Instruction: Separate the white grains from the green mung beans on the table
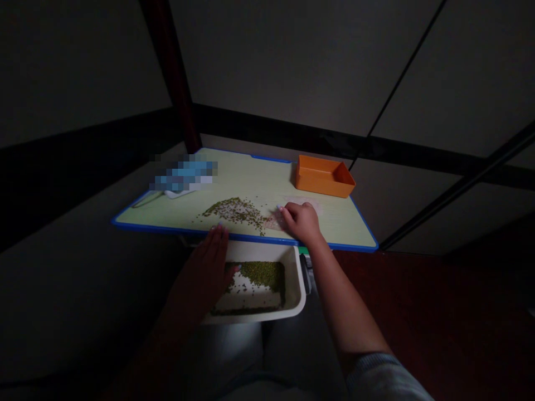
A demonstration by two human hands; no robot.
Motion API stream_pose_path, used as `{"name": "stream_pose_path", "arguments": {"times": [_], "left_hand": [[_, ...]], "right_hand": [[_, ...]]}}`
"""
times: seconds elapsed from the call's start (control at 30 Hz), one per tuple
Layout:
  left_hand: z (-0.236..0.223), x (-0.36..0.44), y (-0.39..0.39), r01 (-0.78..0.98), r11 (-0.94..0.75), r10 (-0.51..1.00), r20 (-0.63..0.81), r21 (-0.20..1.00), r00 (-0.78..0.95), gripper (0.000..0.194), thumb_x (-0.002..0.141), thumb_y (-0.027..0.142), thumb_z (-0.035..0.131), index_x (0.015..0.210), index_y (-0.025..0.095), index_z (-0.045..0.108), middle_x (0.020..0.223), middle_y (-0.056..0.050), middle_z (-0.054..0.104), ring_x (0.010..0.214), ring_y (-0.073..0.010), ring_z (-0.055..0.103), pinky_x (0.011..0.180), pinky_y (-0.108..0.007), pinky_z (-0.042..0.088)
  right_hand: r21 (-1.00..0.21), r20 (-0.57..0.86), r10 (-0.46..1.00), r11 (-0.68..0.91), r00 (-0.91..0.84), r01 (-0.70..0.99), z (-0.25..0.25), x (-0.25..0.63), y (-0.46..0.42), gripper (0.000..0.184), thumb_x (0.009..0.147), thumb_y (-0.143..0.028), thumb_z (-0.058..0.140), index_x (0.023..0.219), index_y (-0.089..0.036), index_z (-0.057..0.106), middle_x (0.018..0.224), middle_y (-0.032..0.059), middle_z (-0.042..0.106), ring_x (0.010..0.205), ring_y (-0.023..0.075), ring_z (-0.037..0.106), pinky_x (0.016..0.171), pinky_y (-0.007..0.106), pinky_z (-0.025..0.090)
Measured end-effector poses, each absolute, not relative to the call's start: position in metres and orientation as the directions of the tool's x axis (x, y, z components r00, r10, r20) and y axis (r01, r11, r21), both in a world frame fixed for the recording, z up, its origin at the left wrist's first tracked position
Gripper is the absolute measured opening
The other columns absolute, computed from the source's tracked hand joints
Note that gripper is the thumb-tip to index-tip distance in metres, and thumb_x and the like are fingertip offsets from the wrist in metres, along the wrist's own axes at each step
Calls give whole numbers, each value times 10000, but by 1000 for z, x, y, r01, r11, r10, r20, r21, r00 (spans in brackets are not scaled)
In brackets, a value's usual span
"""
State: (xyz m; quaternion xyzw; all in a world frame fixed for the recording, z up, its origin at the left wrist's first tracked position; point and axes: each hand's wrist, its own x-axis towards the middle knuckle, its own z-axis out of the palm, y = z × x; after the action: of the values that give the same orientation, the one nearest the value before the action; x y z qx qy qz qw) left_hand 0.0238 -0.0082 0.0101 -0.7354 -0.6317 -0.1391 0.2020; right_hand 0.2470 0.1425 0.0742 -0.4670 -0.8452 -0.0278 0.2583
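Observation:
Small green beans or seeds (pixel 234 210) lie scattered over the pale green tabletop (pixel 246 178) with its blue edge. My left hand (pixel 211 256) is stretched out at the table's near edge, fingertips by the seeds, thumb over the white bin. Farther right, my right hand (pixel 301 218) rests on the tabletop with its fingers curled closed; what they hold, if anything, is hidden. A pinkish, thin, see-through-looking patch (pixel 276 220) shows under and beside it. Below the edge, the white bin (pixel 295 303) holds many more green seeds (pixel 265 274), heaped mostly toward its far right.
An orange open box (pixel 324 178) stands at the table's back right. At the left lies a blurred blue-and-white object (pixel 186 178) with a cable (pixel 146 201). Dark wall panels (pixel 271 67) rise behind the table. My knees (pixel 234 345) are below the bin.

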Motion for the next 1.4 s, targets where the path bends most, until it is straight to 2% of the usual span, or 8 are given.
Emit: {"name": "stream_pose_path", "arguments": {"times": [0.2,0.6,0.93,1.13,1.4], "left_hand": [[12,23,-9,984,-130,867,468,-118,171,771,902,523,309,1456,-6,227,1532,-254,317,1447,-324,287,1146,-467,330],[13,23,-8,984,-138,873,455,-110,173,775,894,509,325,1461,-7,208,1539,-251,301,1454,-324,269,1149,-467,329],[15,25,-10,986,-122,889,429,-114,160,777,871,470,409,1457,-6,222,1546,-251,287,1455,-324,266,1160,-453,314],[13,27,-8,991,-111,889,439,-72,131,774,879,481,376,1459,-4,215,1556,-243,266,1464,-316,244,1166,-462,303],[14,26,-9,989,-114,889,436,-89,142,764,884,477,354,1458,-7,212,1550,-251,276,1456,-327,262,1156,-474,311]], "right_hand": [[-162,441,746,613,-499,773,74,246,143,384,970,-388,427,746,-188,667,610,15,634,576,149,494,742,286,287],[-244,440,739,645,-509,724,75,251,142,401,964,-386,429,676,-185,622,562,-16,577,546,124,452,740,257,303],[-123,422,760,588,-494,800,76,246,141,400,977,-392,402,761,-188,670,639,37,665,592,157,531,738,289,289],[-36,402,769,556,-497,830,77,240,141,381,987,-384,390,833,-192,681,703,69,705,631,182,583,723,302,286],[-45,427,800,484,-421,874,77,239,141,382,991,-393,383,837,-191,668,707,75,712,620,176,587,737,305,283]]}}
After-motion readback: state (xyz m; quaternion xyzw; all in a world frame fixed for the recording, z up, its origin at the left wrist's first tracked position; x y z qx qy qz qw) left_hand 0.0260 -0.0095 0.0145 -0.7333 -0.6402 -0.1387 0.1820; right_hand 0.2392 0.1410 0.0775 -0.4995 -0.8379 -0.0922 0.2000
